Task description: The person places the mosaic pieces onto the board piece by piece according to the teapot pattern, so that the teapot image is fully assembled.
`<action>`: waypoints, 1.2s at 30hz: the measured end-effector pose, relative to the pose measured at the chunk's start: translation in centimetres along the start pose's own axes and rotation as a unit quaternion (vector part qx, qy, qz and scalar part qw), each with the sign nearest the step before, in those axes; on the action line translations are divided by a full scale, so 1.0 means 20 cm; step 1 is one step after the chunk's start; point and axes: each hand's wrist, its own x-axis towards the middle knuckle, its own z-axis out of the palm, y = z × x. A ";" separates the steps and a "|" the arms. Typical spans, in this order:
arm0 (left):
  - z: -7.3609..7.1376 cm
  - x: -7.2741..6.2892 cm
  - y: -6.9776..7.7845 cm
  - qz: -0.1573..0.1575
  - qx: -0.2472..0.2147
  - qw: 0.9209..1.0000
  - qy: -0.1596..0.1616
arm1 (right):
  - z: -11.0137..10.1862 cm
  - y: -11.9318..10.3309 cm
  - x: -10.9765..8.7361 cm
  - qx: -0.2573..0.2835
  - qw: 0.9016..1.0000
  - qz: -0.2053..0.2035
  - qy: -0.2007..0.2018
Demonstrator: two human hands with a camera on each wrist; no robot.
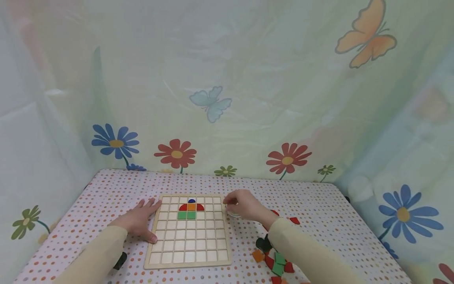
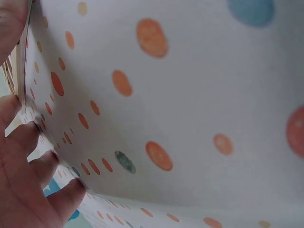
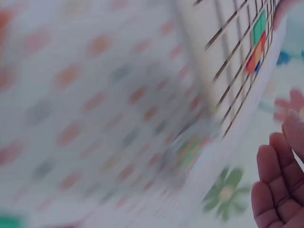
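On the dotted table lies a square wooden grid board (image 1: pixel 179 245). In its upper squares sit a blue round piece (image 1: pixel 191 201), an orange square (image 1: pixel 191 206), red quarter-round pieces (image 1: pixel 200 207) to either side and green squares (image 1: pixel 182 215) below. My left hand (image 1: pixel 139 220) rests at the board's left edge, fingers spread and thumb on the frame. Over the upper right edge hovers my right hand (image 1: pixel 244 205), its fingers loosely bent. No piece shows in it. Beneath it is a clear round dish (image 3: pixel 190 145) with green and orange inside, blurred in the right wrist view.
Loose red, green and orange pieces (image 1: pixel 258 256) lie right of the board, partly under the right forearm. A dark object (image 1: pixel 121 261) shows beside the left sleeve, another (image 1: pixel 263 243) beside the right. A flower-printed curtain (image 1: pixel 248 118) stands behind the table.
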 end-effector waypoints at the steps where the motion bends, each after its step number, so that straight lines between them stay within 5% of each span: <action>1: 0.00 0.00 0.00 0.000 0.001 1.000 0.000 | -0.02 0.04 -0.04 -0.002 1.000 0.007 0.007; 7: -0.01 -0.01 0.01 0.004 0.005 1.000 -0.003 | -0.11 0.29 -0.25 -0.002 0.997 0.077 0.031; 14: -0.02 -0.01 0.00 0.008 0.007 1.000 -0.008 | -0.13 0.50 -0.43 0.015 0.993 0.120 -0.007; 26: -0.01 -0.01 0.00 0.019 -0.003 1.000 -0.011 | -0.12 0.57 -0.50 -0.004 0.996 0.082 -0.022; 36: -0.01 0.00 -0.01 0.020 -0.002 1.000 -0.009 | -0.14 0.55 -0.49 -0.114 0.991 -0.005 -0.067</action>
